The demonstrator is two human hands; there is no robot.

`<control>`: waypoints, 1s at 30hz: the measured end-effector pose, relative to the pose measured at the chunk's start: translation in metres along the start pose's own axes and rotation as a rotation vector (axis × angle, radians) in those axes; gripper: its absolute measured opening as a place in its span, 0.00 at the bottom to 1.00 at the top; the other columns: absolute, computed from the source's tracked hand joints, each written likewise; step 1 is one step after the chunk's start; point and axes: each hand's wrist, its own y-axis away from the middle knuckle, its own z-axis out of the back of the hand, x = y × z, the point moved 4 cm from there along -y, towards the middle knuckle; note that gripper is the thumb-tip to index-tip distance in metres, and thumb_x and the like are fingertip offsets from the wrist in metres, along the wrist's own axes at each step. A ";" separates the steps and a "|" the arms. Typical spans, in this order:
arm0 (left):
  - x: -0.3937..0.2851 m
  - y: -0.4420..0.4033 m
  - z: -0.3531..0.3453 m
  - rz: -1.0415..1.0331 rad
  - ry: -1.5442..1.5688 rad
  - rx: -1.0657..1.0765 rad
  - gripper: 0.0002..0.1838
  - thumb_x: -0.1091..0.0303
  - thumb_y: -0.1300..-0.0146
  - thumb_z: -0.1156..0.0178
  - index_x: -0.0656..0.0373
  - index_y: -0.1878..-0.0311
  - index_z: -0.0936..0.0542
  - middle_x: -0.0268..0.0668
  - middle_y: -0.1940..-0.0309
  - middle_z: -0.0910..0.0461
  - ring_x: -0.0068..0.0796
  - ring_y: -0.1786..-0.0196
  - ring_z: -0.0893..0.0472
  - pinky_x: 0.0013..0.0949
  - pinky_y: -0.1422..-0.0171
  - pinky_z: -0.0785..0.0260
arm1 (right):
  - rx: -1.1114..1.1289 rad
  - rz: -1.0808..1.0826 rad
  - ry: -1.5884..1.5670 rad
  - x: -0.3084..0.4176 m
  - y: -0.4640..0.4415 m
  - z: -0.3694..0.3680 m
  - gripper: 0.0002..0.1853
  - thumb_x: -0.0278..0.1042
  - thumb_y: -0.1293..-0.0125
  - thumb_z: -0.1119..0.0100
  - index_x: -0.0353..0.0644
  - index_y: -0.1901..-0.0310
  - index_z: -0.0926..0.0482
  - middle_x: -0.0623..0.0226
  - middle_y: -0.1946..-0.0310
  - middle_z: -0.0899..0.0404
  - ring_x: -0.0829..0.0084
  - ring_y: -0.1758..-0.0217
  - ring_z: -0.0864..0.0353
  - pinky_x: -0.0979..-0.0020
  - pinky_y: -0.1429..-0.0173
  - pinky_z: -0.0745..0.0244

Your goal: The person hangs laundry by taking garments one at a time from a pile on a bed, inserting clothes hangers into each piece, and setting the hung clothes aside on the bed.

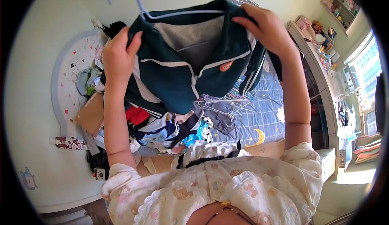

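Observation:
A dark green zip jacket (170, 77) with white piping, pale side panels and a small orange badge is held up in front of me. Its collar spreads wide, showing a grey mesh lining. Inside the neck sits a pale blue hanger (182, 13), its hook sticking up at the upper left. My left hand (119, 51) grips the jacket at the left shoulder, thumb against the cloth. At the opposite shoulder, my right hand (263, 26) pinches the collar edge. The lower part of the jacket hangs loose over the bed.
Behind the jacket is a bed (267, 99) with a blue checked sheet. A heap of clothes (162, 130) and several loose wire hangers (229, 105) lie on it. A cardboard box (91, 113) stands near the white headboard (67, 69). Along the right runs a cluttered desk (320, 71).

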 end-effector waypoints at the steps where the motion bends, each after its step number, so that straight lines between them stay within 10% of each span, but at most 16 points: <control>1: -0.001 -0.005 -0.001 -0.011 0.003 0.020 0.11 0.64 0.39 0.37 0.62 0.62 0.23 0.46 0.76 0.24 0.48 0.74 0.24 0.39 0.71 0.33 | -0.026 0.020 0.055 0.008 -0.001 -0.002 0.14 0.44 0.34 0.44 0.40 0.65 0.28 0.55 0.73 0.26 0.50 0.66 0.24 0.58 0.63 0.30; 30: -0.108 -0.003 -0.054 -0.149 0.082 0.150 0.16 0.59 0.36 0.40 0.64 0.57 0.23 0.48 0.73 0.21 0.48 0.71 0.20 0.35 0.70 0.29 | -0.189 -0.058 0.044 -0.035 0.116 0.054 0.11 0.41 0.34 0.42 0.42 0.63 0.25 0.57 0.77 0.24 0.56 0.74 0.23 0.66 0.69 0.28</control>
